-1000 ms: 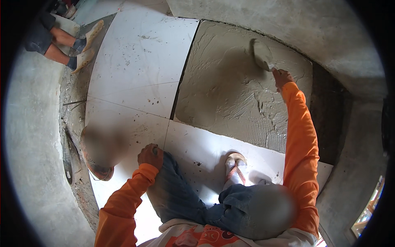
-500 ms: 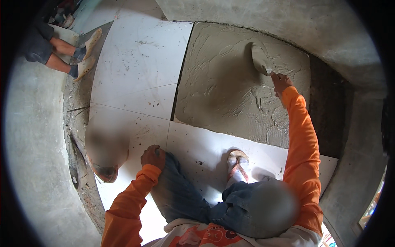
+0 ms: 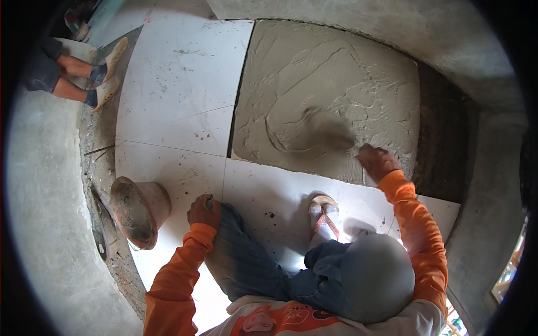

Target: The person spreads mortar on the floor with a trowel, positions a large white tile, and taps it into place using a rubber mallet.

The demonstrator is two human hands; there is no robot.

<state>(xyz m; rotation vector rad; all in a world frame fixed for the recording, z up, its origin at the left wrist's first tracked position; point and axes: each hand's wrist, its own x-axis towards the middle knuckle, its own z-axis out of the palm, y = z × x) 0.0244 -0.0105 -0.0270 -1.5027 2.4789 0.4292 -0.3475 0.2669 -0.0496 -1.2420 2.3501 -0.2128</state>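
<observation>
My right hand (image 3: 379,163), in an orange sleeve, grips a trowel (image 3: 339,134) low on the right part of a square of wet grey mortar (image 3: 291,67); the blade is smeared by motion. Curved strokes mark the mortar around it. My left hand (image 3: 204,211) rests at my bent knee, fingers curled around something small and greyish that I cannot make out. A dirty bucket (image 3: 139,208) with mortar residue stands left of that hand, on white tiles (image 3: 179,73) that border the mortar on the left and near sides.
Another person's legs (image 3: 76,75) in socks and pale shoes are at the upper left. Concrete walls (image 3: 39,201) curve along both sides and the back (image 3: 358,17). A dark strip (image 3: 443,140) runs right of the mortar; rubble and thin rods (image 3: 98,150) lie along the left wall.
My right hand and the trowel have swept down toward me from the upper right of the mortar, leaving new curved marks. My left hand has stayed at my knee.
</observation>
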